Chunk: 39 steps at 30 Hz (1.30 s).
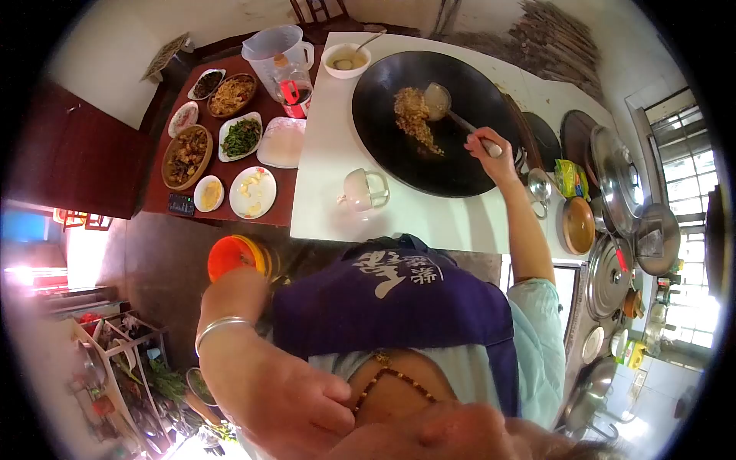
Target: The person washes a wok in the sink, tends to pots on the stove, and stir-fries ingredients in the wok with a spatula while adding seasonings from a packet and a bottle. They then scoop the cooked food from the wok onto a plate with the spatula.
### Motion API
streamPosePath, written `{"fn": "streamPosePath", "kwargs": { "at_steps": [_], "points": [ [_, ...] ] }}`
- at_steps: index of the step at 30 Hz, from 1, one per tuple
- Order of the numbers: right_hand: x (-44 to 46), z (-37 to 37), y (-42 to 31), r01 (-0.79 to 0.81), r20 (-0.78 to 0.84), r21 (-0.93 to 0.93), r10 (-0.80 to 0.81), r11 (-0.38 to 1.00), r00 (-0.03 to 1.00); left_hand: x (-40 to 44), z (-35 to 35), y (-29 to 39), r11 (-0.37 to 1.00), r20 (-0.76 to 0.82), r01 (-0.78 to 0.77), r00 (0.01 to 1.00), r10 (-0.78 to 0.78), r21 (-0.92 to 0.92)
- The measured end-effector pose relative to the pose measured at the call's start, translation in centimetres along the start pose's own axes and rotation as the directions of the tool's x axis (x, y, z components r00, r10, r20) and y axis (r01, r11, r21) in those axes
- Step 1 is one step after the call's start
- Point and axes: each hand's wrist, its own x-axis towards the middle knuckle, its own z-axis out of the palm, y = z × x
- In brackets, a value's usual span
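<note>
My right hand (491,152) is wrapped round the handle of a metal ladle (438,102) over a large black wok (475,80). The ladle's bowl rests against the right edge of a mound of brown chopped food (414,119) in the wok. My left hand (287,402), with a silver bangle (222,328) at its wrist, is raised close to my chin, above a beaded necklace (392,371). Its fingers curl inward, and their inner side is hidden.
A white bowl with a spoon (347,61) and a white cup (366,189) stand on the white counter (429,222). Left, a red table (157,201) holds several dishes, a jug (272,50) and a bottle (293,88). Lids (616,176) and pans line the right side.
</note>
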Motion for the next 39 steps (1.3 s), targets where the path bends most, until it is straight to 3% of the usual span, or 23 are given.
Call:
{"fn": "streamPosePath", "kwargs": {
  "at_steps": [3,4,8,9,11,12,15,16,19,20,23,25,26,29,31,35,36,39],
  "points": [
    [0.5,2.1,2.0,-0.141,-0.07,0.417,0.187,0.898,0.98,-0.4,-0.1,-0.2,0.999,-0.02,-0.039,0.999,0.038,-0.006],
    [0.5,2.1,2.2,-0.201,-0.069,0.455,0.259,0.868,0.963,-0.5,-0.2,-0.2,0.999,-0.022,-0.047,0.999,0.047,-0.011],
    [-1.5,-1.2,0.8,-0.267,-0.008,0.104,0.269,0.958,0.963,-1.0,-0.4,-0.3,0.996,-0.033,-0.082,0.996,0.082,-0.021],
    [-1.4,-1.1,1.5,-0.118,-0.03,-0.041,0.116,0.992,0.993,-1.2,-0.5,-0.3,0.995,-0.037,-0.094,0.995,0.093,-0.026],
    [-1.1,0.0,2.6,0.179,-0.013,-0.323,-0.193,0.929,0.981,-1.3,-0.5,-0.5,0.993,-0.036,-0.115,0.993,0.114,-0.035],
    [-1.0,0.5,2.5,0.175,0.032,-0.453,-0.18,0.874,0.983,-1.4,-0.6,-0.5,0.992,-0.036,-0.124,0.992,0.123,-0.035],
    [-0.3,3.0,4.6,0.146,-0.071,-0.288,-0.173,0.946,0.982,-1.6,-0.7,-0.8,0.988,-0.043,-0.146,0.989,0.144,-0.044],
    [-0.6,3.2,4.4,0.103,-0.088,-0.149,-0.117,0.984,0.989,-1.7,-0.8,-0.8,0.987,-0.047,-0.156,0.987,0.153,-0.049],
    [-1.5,1.2,3.7,-0.006,0.031,-0.166,0.011,0.986,0.999,-1.7,-0.7,-1.1,0.982,-0.065,-0.18,0.982,0.176,-0.055],
    [-2.5,-0.2,0.0,0.032,0.152,-0.319,0.018,0.947,0.988,-1.6,-0.6,-1.3,0.981,-0.069,-0.188,0.98,0.184,-0.054],
    [-5.1,-2.5,-5.2,0.353,0.512,-0.565,-0.019,0.746,0.859,-0.7,-0.5,-1.8,0.98,-0.025,-0.192,0.981,0.191,-0.058],
    [-6.4,-2.6,-6.1,0.595,0.706,-0.682,0.169,0.425,0.688,0.1,-1.0,-2.5,0.983,0.063,-0.159,0.984,0.165,-0.087],
    [-7.3,-2.7,-5.0,0.667,0.747,-0.657,0.189,0.352,0.637,0.7,-1.1,-2.9,0.983,0.039,-0.162,0.985,0.166,-0.086],
    [-8.9,-3.2,-0.2,0.595,0.763,-0.636,0.288,0.492,0.578,3.2,-1.8,-4.8,0.983,-0.001,-0.172,0.985,0.173,-0.069],
    [-10.1,-4.1,2.8,0.643,0.797,-0.597,0.261,0.48,0.545,5.5,-2.5,-6.4,0.984,0.007,-0.17,0.985,0.17,-0.051],
    [-12.0,-8.1,5.1,0.661,0.801,-0.574,0.162,0.484,0.577,10.4,-2.7,-9.4,0.995,-0.102,-0.046,0.994,0.037,-0.084],
    [-12.4,-9.7,5.3,0.619,0.772,-0.545,0.051,0.565,0.633,11.7,-2.8,-10.3,0.994,-0.121,-0.026,0.993,0.014,-0.101],
    [-13.4,-16.2,4.8,0.489,0.378,-0.522,-0.325,0.699,0.867,15.2,-4.9,-13.4,0.997,-0.158,-0.068,0.985,0.062,-0.034]
  ]
}}
